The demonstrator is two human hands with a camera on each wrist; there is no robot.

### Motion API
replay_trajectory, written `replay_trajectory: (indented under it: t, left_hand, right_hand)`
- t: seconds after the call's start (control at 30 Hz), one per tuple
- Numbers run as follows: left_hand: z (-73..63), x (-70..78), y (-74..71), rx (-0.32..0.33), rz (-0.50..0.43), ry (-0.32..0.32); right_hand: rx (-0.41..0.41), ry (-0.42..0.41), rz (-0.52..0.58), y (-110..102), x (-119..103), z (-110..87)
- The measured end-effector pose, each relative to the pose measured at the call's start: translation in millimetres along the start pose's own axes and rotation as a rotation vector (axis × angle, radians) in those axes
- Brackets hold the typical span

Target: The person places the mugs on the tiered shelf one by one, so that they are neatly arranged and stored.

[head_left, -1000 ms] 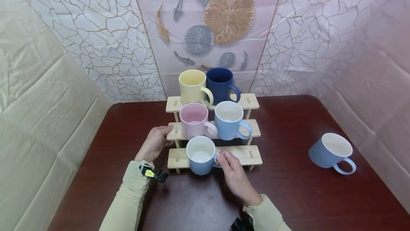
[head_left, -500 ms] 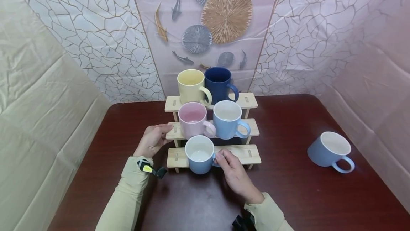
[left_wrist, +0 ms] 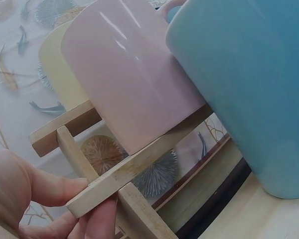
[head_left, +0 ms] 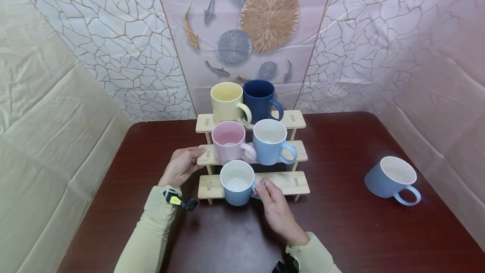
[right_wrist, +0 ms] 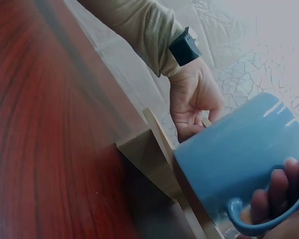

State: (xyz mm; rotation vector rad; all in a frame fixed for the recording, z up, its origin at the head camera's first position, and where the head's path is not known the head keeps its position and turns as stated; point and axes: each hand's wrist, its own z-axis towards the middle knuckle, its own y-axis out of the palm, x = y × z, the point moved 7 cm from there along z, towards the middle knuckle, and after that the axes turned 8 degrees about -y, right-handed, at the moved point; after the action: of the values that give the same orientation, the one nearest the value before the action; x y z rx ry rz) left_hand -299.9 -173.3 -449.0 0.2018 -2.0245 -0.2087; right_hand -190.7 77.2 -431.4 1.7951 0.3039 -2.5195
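A three-tier wooden rack (head_left: pixel 282 182) stands mid-table. My left hand (head_left: pixel 179 167) pinches the left end of its middle shelf, thumb on top and fingers below, as the left wrist view shows. My right hand (head_left: pixel 275 208) grips the handle of a blue mug (head_left: pixel 238 195) with a white inside. That mug is upright on the bottom shelf, left of its middle; in the right wrist view the fingers pass through the handle (right_wrist: pixel 259 226). Behind it on the middle shelf are a pink mug (head_left: pixel 226 144) and a light blue mug (head_left: pixel 269 149).
On the top shelf stand a yellow mug (head_left: pixel 226 107) and a navy mug (head_left: pixel 259 104). Another blue mug (head_left: pixel 384 180) lies tilted on the dark red table (head_left: pixel 337 222) at the right. Patterned cloth (head_left: pixel 129 41) hangs behind, with plain cloth walls at both sides.
Almost nothing differs. Both hands keep their hold on the shelf and the mug handle; the right wrist has shifted very slightly. The view itself sways a little.
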Motion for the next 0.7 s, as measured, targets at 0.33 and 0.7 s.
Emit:
replay_trajectory:
  t: [0.33,0.7]
  left_hand:
    - [2.0,-2.8,2.2,-0.016,-0.032,0.001]
    - [2.3,-3.2,2.0,-0.018,-0.033,0.010]
  right_hand:
    - [0.038,0.014,0.031,4.8,2.0,-6.1]
    - [-0.037,-0.001,0.010,4.4,3.9,-2.5]
